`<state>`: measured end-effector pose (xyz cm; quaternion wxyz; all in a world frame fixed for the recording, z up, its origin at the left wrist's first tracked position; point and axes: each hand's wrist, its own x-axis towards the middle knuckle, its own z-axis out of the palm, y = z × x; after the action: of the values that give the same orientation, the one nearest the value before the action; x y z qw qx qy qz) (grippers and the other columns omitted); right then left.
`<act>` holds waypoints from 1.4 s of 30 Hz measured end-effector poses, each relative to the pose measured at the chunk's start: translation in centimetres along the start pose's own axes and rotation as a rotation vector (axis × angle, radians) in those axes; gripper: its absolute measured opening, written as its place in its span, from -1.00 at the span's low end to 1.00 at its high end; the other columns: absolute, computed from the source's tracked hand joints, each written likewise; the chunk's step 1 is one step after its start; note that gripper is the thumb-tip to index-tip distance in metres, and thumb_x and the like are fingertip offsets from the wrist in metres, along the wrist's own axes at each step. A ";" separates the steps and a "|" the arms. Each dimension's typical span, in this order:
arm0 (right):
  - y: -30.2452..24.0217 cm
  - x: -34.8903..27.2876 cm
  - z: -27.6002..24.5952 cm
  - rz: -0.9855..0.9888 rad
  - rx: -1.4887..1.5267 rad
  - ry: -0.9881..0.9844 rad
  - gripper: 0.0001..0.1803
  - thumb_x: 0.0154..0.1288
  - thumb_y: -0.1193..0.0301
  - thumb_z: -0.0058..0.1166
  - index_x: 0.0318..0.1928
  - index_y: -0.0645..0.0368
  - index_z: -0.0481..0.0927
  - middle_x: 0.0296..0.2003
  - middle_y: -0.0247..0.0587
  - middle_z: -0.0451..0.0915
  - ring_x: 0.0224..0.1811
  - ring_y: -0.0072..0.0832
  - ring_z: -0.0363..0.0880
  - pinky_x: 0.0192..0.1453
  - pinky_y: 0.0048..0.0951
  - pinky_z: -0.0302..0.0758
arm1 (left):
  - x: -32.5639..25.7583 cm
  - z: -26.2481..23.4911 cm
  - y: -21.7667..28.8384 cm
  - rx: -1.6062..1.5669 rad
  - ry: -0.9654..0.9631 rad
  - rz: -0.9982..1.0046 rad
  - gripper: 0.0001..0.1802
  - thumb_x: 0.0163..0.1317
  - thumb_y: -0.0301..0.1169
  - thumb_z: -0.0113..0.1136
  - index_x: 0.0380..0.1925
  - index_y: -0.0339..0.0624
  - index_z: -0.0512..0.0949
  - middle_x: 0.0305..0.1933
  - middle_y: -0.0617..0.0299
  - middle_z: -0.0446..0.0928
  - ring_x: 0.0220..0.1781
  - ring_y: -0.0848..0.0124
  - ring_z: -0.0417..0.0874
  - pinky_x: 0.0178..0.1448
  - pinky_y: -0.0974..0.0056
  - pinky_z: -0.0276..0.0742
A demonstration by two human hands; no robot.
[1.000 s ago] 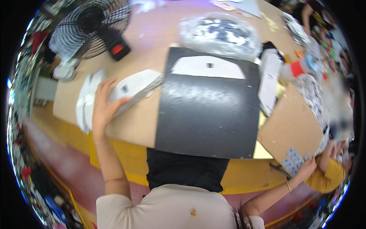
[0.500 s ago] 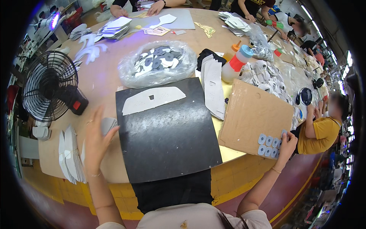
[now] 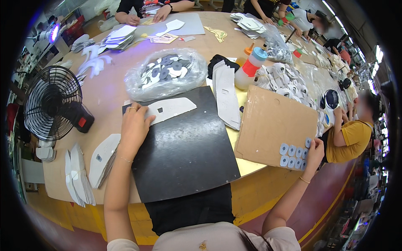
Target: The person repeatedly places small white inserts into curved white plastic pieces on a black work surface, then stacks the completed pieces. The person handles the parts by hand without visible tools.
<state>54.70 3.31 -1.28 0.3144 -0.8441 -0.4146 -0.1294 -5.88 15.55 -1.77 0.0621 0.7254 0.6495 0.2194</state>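
Note:
A white, curved-edge cut piece (image 3: 173, 108) with a small square hole lies flat on a black board (image 3: 184, 150) in front of me. My left hand (image 3: 136, 119) has its thumb and fingers closed on the left end of that piece and covers it. At the right, several small blue-grey patches (image 3: 292, 149) with dark centres sit in rows on a brown cardboard sheet (image 3: 272, 125). My right hand (image 3: 316, 152) is curled at the sheet's right edge, its fingertips pinched at the rim of the topmost patch (image 3: 308, 142). The curled fingers hide exactly how they grip it.
Left of the board are stacked white pieces (image 3: 102, 161) and a black fan (image 3: 54, 102). Behind it sits a plastic bag of grey and white cutouts (image 3: 167, 73). A red-banded bottle (image 3: 250, 67) and a white stack (image 3: 226, 94) stand beyond the cardboard. Other people work around the table.
My left hand has moved right, from above the tabletop onto the white piece's left end, uncovering the stack beside the board. My right hand stays at the patches, with its fingers more curled.

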 end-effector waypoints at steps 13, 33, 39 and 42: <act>-2.5 -0.4 0.7 0.007 -0.203 0.040 -0.84 0.40 0.40 0.21 -0.17 0.25 0.63 -0.22 -0.02 0.66 -0.17 -0.06 0.67 -0.04 -0.13 0.57 | -0.8 -1.5 2.3 -0.319 0.165 0.058 -0.82 0.27 -0.58 0.28 -0.11 -0.28 0.62 -0.22 0.02 0.58 -0.18 0.07 0.64 -0.07 0.11 0.52; -15.8 -6.9 -1.4 -0.102 0.543 -0.249 -0.81 0.53 0.45 0.13 0.03 0.27 0.64 -0.25 -0.31 0.69 -0.24 -0.62 0.58 -0.11 -0.50 0.56 | -11.3 -6.2 3.8 -0.615 -0.550 -0.159 -0.73 0.27 -0.45 0.36 -0.05 -0.31 0.71 -0.22 0.02 0.72 -0.23 0.21 0.70 -0.11 0.27 0.56; -24.9 -17.2 2.9 -0.462 0.771 -0.801 -0.77 0.44 0.54 0.16 0.05 0.26 0.66 -0.17 -0.12 0.72 -0.25 -0.41 0.73 -0.14 -0.42 0.63 | -12.9 -6.8 4.7 -0.569 -0.559 -0.183 -0.71 0.24 -0.48 0.38 -0.04 -0.31 0.71 -0.25 0.06 0.68 -0.25 0.29 0.65 -0.07 0.25 0.52; -28.4 -21.1 3.9 -0.629 0.863 -0.776 -0.79 0.39 0.55 0.20 0.01 0.26 0.66 -0.20 -0.06 0.67 -0.30 -0.22 0.74 -0.20 -0.35 0.64 | -13.5 -6.8 5.4 -0.578 -0.564 -0.075 -0.75 0.25 -0.50 0.36 -0.07 -0.29 0.71 -0.28 0.05 0.64 -0.27 0.21 0.63 -0.12 0.24 0.51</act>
<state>19.22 5.81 -2.36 0.3994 -0.4665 -0.7392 0.2764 -4.48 0.29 3.15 0.4473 0.6857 0.5444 0.1828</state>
